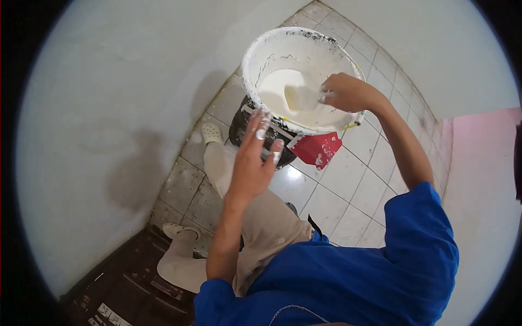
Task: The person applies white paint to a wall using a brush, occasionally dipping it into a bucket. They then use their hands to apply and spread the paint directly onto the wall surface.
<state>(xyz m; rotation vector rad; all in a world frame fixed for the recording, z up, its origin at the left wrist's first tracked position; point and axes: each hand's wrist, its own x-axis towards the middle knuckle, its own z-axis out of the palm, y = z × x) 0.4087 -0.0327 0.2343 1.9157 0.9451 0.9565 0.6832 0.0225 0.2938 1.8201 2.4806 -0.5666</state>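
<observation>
A white bucket (255,100) with a paint-crusted rim and a yellow-green handle holds creamy white paint (274,87). My right hand (350,92) reaches over its right side, fingers closed on a pale flat tool (296,99) with a yellowish edge. Motion blurs that tool low inside the bucket, and I cannot tell its exact kind. Near the bucket's front left rim is my left hand (253,163), holding nothing, its fingers stretched out and fingertips smeared white.
Beneath the bucket is a round black object (239,130). A red paint-spotted piece (315,149) sticks out at the front. Grey tiles (331,201) cover the floor between pale walls (125,98). A dark brown slatted surface (136,282) lies at lower left, by my clogs (211,133).
</observation>
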